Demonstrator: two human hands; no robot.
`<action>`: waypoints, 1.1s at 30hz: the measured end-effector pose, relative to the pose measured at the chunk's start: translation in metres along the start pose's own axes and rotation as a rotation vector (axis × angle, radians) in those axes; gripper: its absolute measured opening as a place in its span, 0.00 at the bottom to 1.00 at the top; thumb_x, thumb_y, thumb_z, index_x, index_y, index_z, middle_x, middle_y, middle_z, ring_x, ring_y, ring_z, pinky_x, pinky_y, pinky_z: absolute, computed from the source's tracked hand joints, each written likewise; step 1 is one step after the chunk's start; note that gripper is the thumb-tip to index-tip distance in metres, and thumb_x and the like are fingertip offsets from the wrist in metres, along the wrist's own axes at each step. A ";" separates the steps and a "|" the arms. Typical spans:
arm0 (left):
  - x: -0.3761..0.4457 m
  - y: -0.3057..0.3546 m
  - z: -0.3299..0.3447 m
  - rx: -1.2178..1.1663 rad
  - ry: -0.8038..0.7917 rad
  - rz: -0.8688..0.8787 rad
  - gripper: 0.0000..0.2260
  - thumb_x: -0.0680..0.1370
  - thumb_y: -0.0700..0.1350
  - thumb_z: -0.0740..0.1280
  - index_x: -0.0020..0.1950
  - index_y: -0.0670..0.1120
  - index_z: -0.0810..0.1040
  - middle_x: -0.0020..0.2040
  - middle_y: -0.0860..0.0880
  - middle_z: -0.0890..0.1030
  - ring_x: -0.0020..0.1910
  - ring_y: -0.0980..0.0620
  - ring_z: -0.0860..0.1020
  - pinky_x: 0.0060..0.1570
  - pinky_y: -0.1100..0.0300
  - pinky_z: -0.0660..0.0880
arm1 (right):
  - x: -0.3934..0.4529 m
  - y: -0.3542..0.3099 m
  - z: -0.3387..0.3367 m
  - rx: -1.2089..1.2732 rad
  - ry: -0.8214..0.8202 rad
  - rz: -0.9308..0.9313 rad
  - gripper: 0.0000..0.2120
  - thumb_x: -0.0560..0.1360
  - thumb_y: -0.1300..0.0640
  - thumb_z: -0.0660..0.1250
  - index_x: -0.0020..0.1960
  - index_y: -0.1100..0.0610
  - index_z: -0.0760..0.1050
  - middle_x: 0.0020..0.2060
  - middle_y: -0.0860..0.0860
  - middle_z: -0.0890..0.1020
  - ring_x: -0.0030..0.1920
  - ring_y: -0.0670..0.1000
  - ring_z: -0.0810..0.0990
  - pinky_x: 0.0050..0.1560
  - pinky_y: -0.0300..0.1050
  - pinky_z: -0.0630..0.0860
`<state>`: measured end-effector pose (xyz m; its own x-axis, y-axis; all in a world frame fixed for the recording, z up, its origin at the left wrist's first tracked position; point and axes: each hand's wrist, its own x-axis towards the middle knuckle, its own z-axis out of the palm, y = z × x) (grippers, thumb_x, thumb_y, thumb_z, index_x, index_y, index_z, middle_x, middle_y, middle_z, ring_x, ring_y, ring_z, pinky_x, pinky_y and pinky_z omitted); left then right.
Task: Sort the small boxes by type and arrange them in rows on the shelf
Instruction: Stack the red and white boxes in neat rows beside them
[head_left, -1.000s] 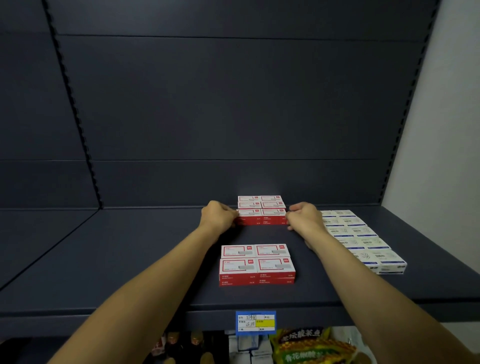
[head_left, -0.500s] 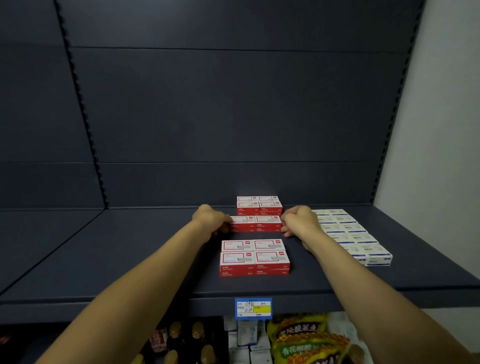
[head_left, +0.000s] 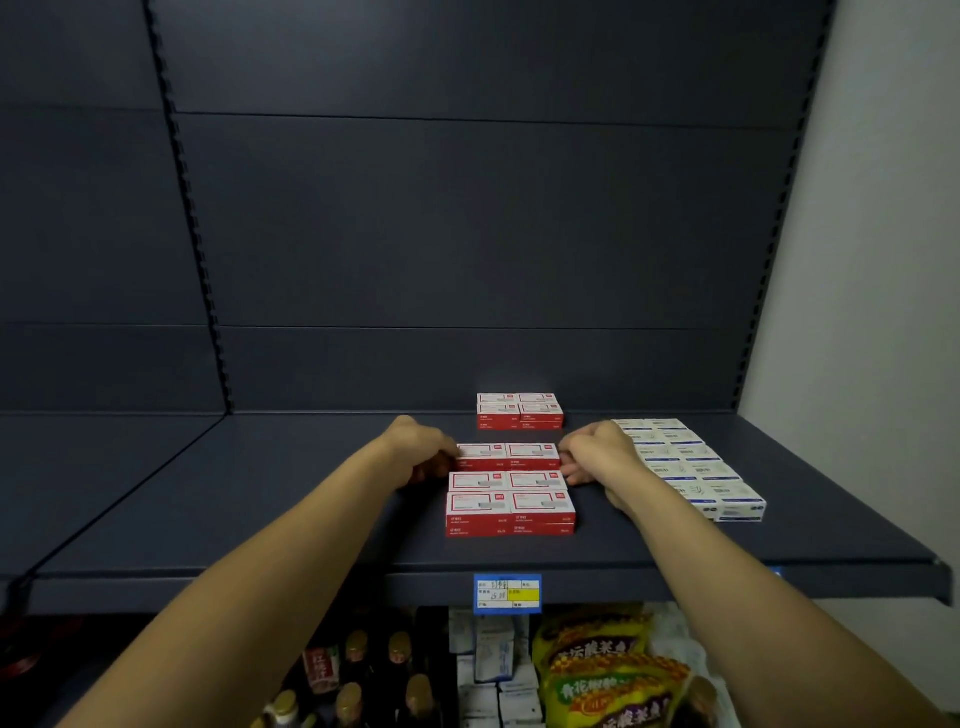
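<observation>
Middle red boxes (head_left: 508, 456), between both hands, now nearer front stack (head_left: 510, 506).

Print on the red boxes (head_left: 508, 455) is way too small to read, same with the white boxes (head_left: 691, 467) on the right. The left hand (head_left: 418, 449) has its fingers tucked behind the left end of the middle red pair, so how they lie is anyone's guess. The right hand (head_left: 597, 452) covers the near-left corner of the white rows, and its fingertips are lost at the red boxes' right end. The price tag (head_left: 507, 594) has handwriting I can't make out. Below the shelf (head_left: 260, 519), the bottles (head_left: 358, 670) and snack bags (head_left: 597, 670) are dim, partly behind the forearms, and cut off at the bottom edge.
</observation>
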<state>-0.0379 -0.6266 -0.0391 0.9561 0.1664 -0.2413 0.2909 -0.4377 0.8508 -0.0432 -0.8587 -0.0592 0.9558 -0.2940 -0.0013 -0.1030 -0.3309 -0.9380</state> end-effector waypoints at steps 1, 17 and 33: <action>-0.002 -0.001 0.000 -0.001 0.000 0.002 0.11 0.75 0.42 0.75 0.47 0.42 0.73 0.37 0.44 0.81 0.29 0.52 0.74 0.27 0.61 0.68 | -0.002 0.000 -0.001 -0.001 -0.003 0.002 0.04 0.74 0.62 0.65 0.46 0.62 0.78 0.34 0.55 0.85 0.36 0.54 0.86 0.44 0.53 0.85; -0.016 -0.009 -0.006 0.025 -0.003 -0.039 0.15 0.71 0.45 0.77 0.54 0.43 0.79 0.34 0.47 0.84 0.34 0.51 0.80 0.32 0.59 0.71 | -0.017 0.003 -0.006 -0.003 -0.052 0.015 0.04 0.75 0.63 0.66 0.47 0.63 0.78 0.35 0.56 0.86 0.38 0.55 0.86 0.37 0.46 0.83; -0.017 -0.030 -0.013 0.376 -0.280 0.423 0.48 0.65 0.72 0.73 0.79 0.58 0.57 0.75 0.52 0.66 0.75 0.48 0.62 0.75 0.44 0.62 | -0.013 0.012 -0.027 -0.132 -0.500 -0.281 0.46 0.61 0.39 0.79 0.74 0.44 0.62 0.66 0.46 0.73 0.67 0.47 0.72 0.67 0.46 0.69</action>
<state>-0.0631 -0.6049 -0.0540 0.9496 -0.3041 -0.0764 -0.1702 -0.7045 0.6890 -0.0640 -0.8827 -0.0611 0.9619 0.2693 0.0475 0.1702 -0.4536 -0.8748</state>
